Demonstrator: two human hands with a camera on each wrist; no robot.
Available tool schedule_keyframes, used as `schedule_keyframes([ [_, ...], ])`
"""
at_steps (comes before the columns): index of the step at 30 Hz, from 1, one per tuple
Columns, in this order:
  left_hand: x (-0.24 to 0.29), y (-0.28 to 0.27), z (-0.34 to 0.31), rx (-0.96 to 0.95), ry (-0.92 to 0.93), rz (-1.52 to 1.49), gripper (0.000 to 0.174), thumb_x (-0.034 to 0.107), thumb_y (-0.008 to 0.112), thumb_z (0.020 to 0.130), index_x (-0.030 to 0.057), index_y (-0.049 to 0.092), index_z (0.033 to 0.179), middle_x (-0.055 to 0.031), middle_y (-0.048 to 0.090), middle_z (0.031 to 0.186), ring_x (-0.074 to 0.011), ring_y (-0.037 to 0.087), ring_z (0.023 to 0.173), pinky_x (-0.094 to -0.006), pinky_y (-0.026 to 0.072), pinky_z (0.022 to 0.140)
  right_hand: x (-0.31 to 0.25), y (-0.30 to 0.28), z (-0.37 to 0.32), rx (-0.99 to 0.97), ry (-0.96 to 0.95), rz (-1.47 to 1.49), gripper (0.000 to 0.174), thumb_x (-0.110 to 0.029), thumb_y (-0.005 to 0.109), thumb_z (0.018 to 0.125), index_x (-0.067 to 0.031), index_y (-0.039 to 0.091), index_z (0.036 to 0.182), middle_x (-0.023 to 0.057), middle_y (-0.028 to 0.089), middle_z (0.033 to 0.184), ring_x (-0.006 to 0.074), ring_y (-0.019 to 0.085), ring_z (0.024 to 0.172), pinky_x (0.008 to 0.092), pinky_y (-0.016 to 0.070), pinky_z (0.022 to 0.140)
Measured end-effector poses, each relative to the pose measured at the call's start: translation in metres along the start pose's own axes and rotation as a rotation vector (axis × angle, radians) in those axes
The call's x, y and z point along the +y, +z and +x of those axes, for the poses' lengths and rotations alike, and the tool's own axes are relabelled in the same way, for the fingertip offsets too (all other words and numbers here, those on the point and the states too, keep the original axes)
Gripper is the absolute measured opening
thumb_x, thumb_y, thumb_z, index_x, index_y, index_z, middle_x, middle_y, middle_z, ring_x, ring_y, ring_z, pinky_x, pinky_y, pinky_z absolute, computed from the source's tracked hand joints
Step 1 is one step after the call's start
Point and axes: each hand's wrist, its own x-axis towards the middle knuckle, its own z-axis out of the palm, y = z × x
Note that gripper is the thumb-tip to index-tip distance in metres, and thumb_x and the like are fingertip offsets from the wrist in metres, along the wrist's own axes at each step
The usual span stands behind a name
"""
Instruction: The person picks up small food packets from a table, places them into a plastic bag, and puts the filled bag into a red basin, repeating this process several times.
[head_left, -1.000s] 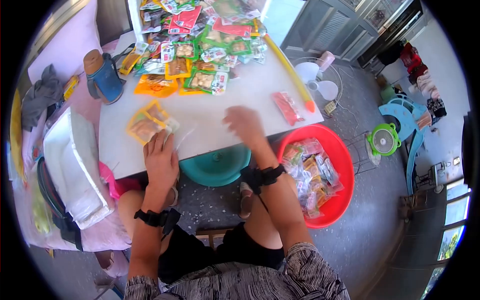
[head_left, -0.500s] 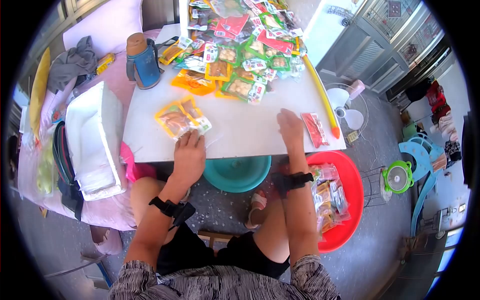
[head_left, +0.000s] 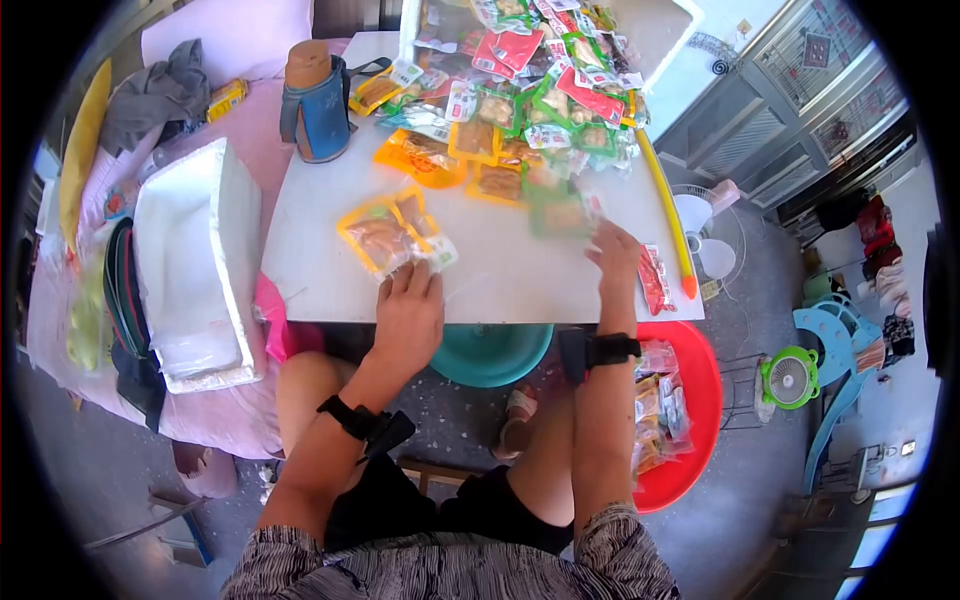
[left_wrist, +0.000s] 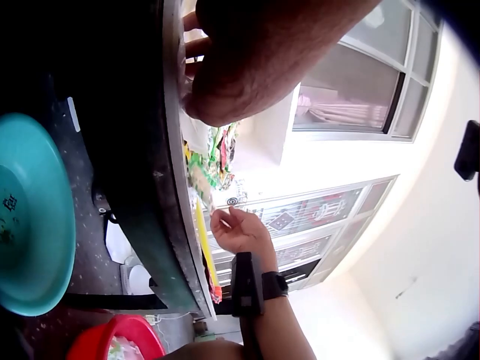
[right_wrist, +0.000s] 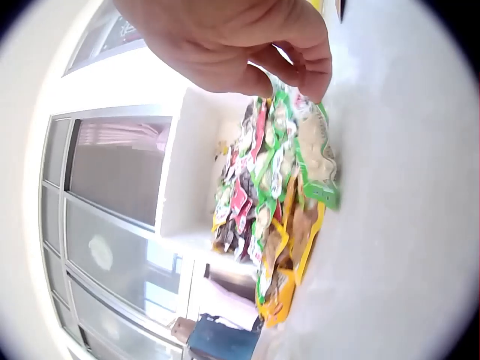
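My right hand (head_left: 617, 262) pinches the end of a green-edged snack packet (right_wrist: 315, 146) with pale round pieces inside. In the head view that packet is blurred, held low over the table between the pile and the hand. At the left, my left hand (head_left: 410, 312) has its fingertips on the near end of two overlapping yellow snack packets (head_left: 375, 238). Clear plastic film (left_wrist: 185, 86) shows between its thumb and fingers, and the hand seems to grip it. Just right of my right hand lies a red packet (head_left: 655, 282).
A white foam box (head_left: 672, 45) holds a heap of snack packets (head_left: 560, 85) spilling onto the table (head_left: 500, 290). A yellow tube (head_left: 665, 200) borders the right side; a blue flask (head_left: 322, 118) stands left. Below are a teal basin (head_left: 490, 365) and a red basin (head_left: 706, 400) with bagged packets.
My right hand has reached toward the pile and drawn a green packet from its near edge. My left hand stays by the yellow packets. The head view has swung rightward.
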Motion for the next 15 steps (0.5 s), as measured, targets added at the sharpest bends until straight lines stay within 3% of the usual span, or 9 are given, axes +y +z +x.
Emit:
schedule_keyframes([
  [2, -0.001, 0.001, 0.0, -0.004, -0.014, -0.01, 0.037, 0.008, 0.063, 0.074, -0.0025, 0.058, 0.109, -0.0199, 0.053, 0.12, -0.0385, 0.052, 0.111, -0.0482, 0.0435, 0.091, -0.003, -0.019, 0.008, 0.023, 0.102, -0.452, 0.042, -0.02, 0.064, 0.084, 0.0072, 0.058, 0.116, 0.0173, 0.061, 0.101, 0.0233, 0.061, 0.081, 0.0345, 0.055, 0.064],
  [5, 0.0, 0.0, -0.001, -0.017, -0.027, -0.017, 0.037, 0.009, 0.064, 0.074, -0.0027, 0.058, 0.108, -0.0201, 0.053, 0.121, -0.0383, 0.051, 0.112, -0.0489, 0.0429, 0.092, 0.008, -0.005, -0.009, 0.425, -0.573, -1.231, 0.043, -0.016, 0.066, 0.081, 0.0027, 0.058, 0.119, 0.0255, 0.049, 0.126, 0.0347, 0.054, 0.107, 0.0444, 0.0506, 0.082],
  [7, 0.0, -0.001, -0.001, -0.021, -0.035, -0.015, 0.037, 0.01, 0.064, 0.074, -0.0027, 0.059, 0.108, -0.0203, 0.053, 0.121, -0.0382, 0.051, 0.113, -0.0492, 0.0426, 0.092, -0.006, 0.033, -0.026, 0.179, -0.694, -0.869, 0.042, -0.014, 0.067, 0.078, -0.0028, 0.06, 0.119, 0.0261, 0.036, 0.138, 0.0408, 0.04, 0.123, 0.0493, 0.0398, 0.097],
  [8, 0.0, 0.0, -0.001, -0.024, -0.04, -0.016, 0.036, 0.01, 0.064, 0.074, -0.0028, 0.059, 0.108, -0.0204, 0.053, 0.121, -0.0381, 0.051, 0.113, -0.0494, 0.0424, 0.092, 0.002, 0.052, -0.025, 0.101, -0.887, -0.932, 0.043, -0.012, 0.067, 0.078, -0.0052, 0.059, 0.12, 0.0249, 0.039, 0.136, 0.0412, 0.039, 0.125, 0.0487, 0.0365, 0.101],
  [9, 0.0, 0.0, 0.0, -0.026, -0.04, -0.016, 0.036, 0.01, 0.064, 0.074, -0.0028, 0.059, 0.108, -0.0205, 0.053, 0.121, -0.038, 0.051, 0.113, -0.0495, 0.0422, 0.092, 0.0, 0.077, -0.03, -0.031, -0.873, -0.87, 0.043, -0.011, 0.066, 0.079, -0.0054, 0.059, 0.121, 0.0236, 0.04, 0.136, 0.0416, 0.037, 0.126, 0.0484, 0.0334, 0.103],
  [10, 0.0, 0.0, 0.0, -0.031, -0.041, -0.011, 0.036, 0.011, 0.064, 0.074, -0.0027, 0.059, 0.107, -0.0206, 0.053, 0.121, -0.038, 0.051, 0.113, -0.0494, 0.0423, 0.092, -0.005, 0.097, -0.031, -0.211, -0.906, -0.89, 0.042, -0.012, 0.066, 0.079, -0.0054, 0.059, 0.12, 0.0224, 0.039, 0.138, 0.042, 0.038, 0.125, 0.0489, 0.0342, 0.103],
  [12, -0.001, 0.0, 0.0, -0.043, -0.042, 0.0, 0.036, 0.011, 0.065, 0.074, -0.0027, 0.059, 0.107, -0.0209, 0.053, 0.121, -0.0381, 0.051, 0.113, -0.0493, 0.0425, 0.093, -0.001, 0.132, -0.03, -0.363, -0.894, -0.889, 0.041, -0.013, 0.065, 0.079, -0.0057, 0.059, 0.119, 0.0202, 0.038, 0.14, 0.0425, 0.039, 0.122, 0.0496, 0.036, 0.1],
  [15, -0.002, 0.002, -0.001, -0.068, -0.051, 0.022, 0.036, 0.012, 0.066, 0.074, -0.0026, 0.059, 0.105, -0.0208, 0.053, 0.12, -0.0374, 0.051, 0.113, -0.0485, 0.043, 0.093, 0.006, 0.169, -0.026, -0.33, -0.862, -0.902, 0.042, -0.014, 0.063, 0.079, -0.0064, 0.058, 0.12, 0.018, 0.036, 0.143, 0.0431, 0.043, 0.117, 0.0497, 0.039, 0.097],
])
